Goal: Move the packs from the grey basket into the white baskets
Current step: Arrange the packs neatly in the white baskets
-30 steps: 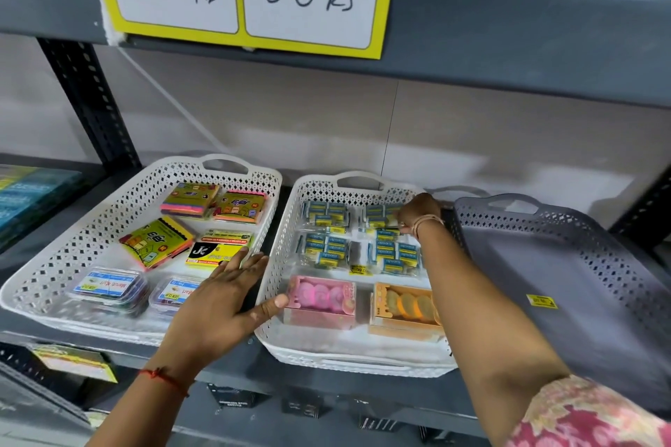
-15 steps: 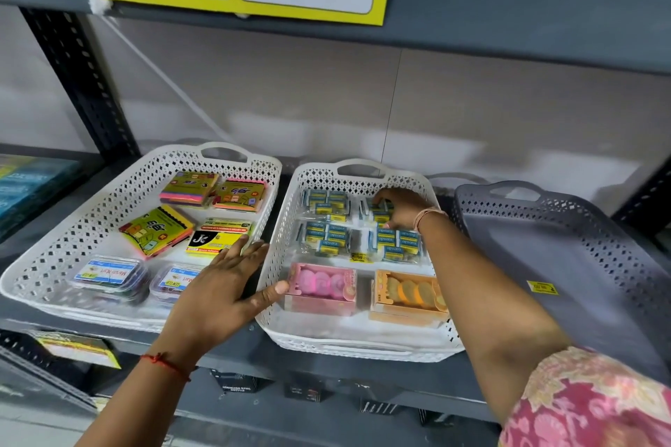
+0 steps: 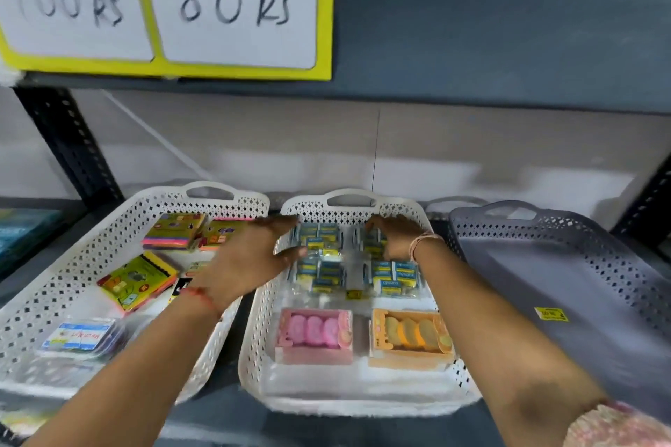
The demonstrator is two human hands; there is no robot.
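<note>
The grey basket (image 3: 508,229) sits tilted at the right, with only a yellow sticker (image 3: 551,314) showing on its floor. The middle white basket (image 3: 348,406) holds several blue-and-yellow packs (image 3: 319,274) at the back, a pink pack (image 3: 314,336) and an orange pack (image 3: 410,337) in front. The left white basket (image 3: 54,287) holds colourful flat packs (image 3: 136,281). My left hand (image 3: 250,258) hovers open over the gap between the white baskets, fingers spread. My right hand (image 3: 395,239) rests fingers-down on the back right packs; its grip is hidden.
A shelf board (image 3: 472,36) hangs low overhead with price signs "160 Rs" and "80 Rs" (image 3: 232,4). A black perforated upright (image 3: 69,145) stands at the back left. Another white handle (image 3: 454,201) shows behind the grey basket. The view is motion-blurred.
My left hand has lifted from the front rims and moved back and right to the middle basket's left wall. My right hand stays on the back packs. The head camera has tilted up.
</note>
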